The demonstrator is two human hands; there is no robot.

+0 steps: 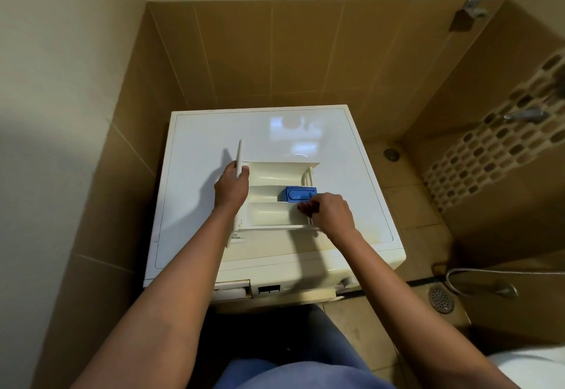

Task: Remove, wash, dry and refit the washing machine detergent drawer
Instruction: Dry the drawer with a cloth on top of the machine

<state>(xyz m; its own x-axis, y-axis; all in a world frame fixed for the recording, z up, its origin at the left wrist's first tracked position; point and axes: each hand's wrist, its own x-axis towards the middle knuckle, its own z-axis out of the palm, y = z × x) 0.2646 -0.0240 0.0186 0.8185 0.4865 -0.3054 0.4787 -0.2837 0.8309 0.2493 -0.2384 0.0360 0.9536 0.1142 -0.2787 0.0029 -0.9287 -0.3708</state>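
Removal looks done: the detergent drawer (275, 180) lies on top of the washing machine (208, 131). Left hand (231, 188) fingers wrap its front panel. Right hand (331, 212) fingers are curled by the blue insert (298, 194), can't tell what they're pinching. I'd guess the insert pops out next, then washing at the tap (524, 114) on the right. Mind the floor hose (477, 270).

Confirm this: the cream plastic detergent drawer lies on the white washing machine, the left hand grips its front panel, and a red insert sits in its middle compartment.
Wrong colour: the head view shows a blue plastic insert, not red, in the middle compartment. The cream plastic detergent drawer does lie on the white washing machine, the left hand gripping its front panel.
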